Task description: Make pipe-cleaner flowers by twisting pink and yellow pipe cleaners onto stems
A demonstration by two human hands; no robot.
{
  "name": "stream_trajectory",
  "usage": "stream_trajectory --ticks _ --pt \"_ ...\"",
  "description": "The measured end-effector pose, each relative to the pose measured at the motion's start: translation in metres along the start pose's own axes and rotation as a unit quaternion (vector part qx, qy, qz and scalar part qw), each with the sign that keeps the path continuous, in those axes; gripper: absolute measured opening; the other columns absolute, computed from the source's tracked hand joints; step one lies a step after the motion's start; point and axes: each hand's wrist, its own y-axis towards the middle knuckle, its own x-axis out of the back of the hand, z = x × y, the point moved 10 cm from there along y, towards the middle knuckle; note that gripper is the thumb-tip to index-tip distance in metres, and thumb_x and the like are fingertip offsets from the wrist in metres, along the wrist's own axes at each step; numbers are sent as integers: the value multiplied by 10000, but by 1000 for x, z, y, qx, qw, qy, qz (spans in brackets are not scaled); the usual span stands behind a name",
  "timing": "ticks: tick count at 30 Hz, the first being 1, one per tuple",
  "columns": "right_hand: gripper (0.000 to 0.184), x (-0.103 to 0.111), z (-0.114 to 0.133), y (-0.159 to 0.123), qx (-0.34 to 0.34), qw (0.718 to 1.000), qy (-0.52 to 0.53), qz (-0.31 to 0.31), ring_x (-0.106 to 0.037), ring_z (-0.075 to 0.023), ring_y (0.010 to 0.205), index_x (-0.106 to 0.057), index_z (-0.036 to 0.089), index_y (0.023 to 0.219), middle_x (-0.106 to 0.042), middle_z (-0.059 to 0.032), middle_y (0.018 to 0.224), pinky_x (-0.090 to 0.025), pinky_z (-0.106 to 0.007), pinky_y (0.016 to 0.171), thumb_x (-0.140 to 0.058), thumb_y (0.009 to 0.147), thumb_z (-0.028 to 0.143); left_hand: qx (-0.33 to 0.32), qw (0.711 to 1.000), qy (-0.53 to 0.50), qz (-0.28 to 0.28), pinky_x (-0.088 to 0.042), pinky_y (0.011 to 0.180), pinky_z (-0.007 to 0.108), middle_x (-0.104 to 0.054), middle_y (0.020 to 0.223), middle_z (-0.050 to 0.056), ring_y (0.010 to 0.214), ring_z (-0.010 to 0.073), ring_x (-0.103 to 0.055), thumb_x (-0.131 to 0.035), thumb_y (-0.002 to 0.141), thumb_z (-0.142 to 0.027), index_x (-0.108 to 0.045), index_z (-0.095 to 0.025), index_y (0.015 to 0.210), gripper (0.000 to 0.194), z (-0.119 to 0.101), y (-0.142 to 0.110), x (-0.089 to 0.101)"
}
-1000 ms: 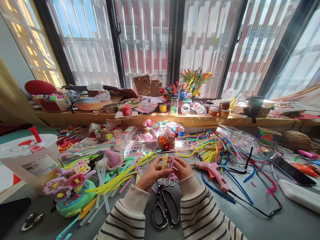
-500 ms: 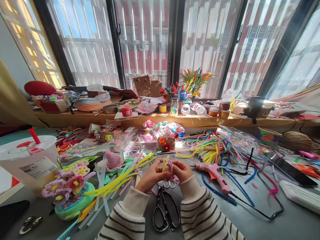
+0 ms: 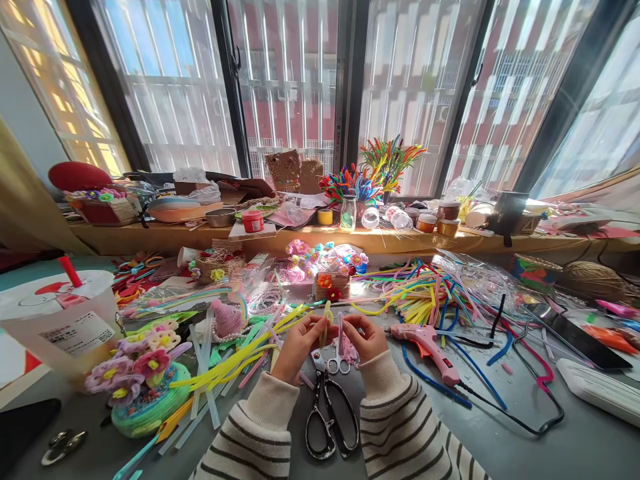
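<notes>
My left hand (image 3: 301, 345) pinches a pale yellow pipe cleaner piece (image 3: 328, 316), which looks bent into a loop. Just across from it, my right hand (image 3: 367, 339) grips a light purple pipe cleaner piece (image 3: 341, 332) upright between its fingers. A narrow gap separates the two pieces. Below my hands, black-handled scissors (image 3: 332, 417) lie on the grey table, handles toward me. Small scissors with pale finger rings (image 3: 339, 365) rest just beyond them, partly hidden. Pink fuzzy bits (image 3: 351, 351) lie beside my right hand.
A pink glue gun (image 3: 429, 348) lies to the right, its cord curving forward. Yellow pipe cleaners (image 3: 225, 367) and a green base with fuzzy flowers (image 3: 150, 393) are at left, near a drink cup (image 3: 75, 327). A pile of colourful pipe cleaners (image 3: 430, 300) sits behind the gun.
My hands have moved slightly apart. The yellow and purple pieces, close together before, now show a gap between them. More of the small scissors is visible.
</notes>
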Motion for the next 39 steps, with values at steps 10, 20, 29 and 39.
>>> stream_trajectory --ticks 10,20,29,39 --pt "155 -2 17 -6 60 989 -128 -37 -504 -110 450 -572 163 704 -558 2 528 -390 -205 410 -551 650 307 -109 986 126 -12 -406 590 234 -603 619 12 600 124 -517 -620 593 -297 -630 -130 664 181 -17 0 3" --pt "141 13 17 -5 64 989 -110 -80 -518 -129 555 -603 182 677 -570 -22 646 -415 -219 463 -530 667 302 -131 976 172 5 -423 674 275 -642 735 35 721 180 -551 -614 592 -261 -660 -169 732 174 -23 -4 -6" --pt "185 14 2 -1 -9 998 21 -51 -506 -112 461 -628 175 704 -600 -7 591 -396 -216 407 -556 640 333 -163 961 221 -32 -427 586 255 -620 683 36 635 166 -552 -592 601 -325 -637 -161 695 195 -24 -3 4" --pt "188 7 6 -3 7 999 -29 -18 -511 -115 487 -615 166 691 -578 -8 563 -408 -212 426 -552 659 340 -220 935 279 -9 -374 537 218 -545 583 14 574 129 -477 -563 641 -331 -644 -161 640 188 -38 -11 -8"
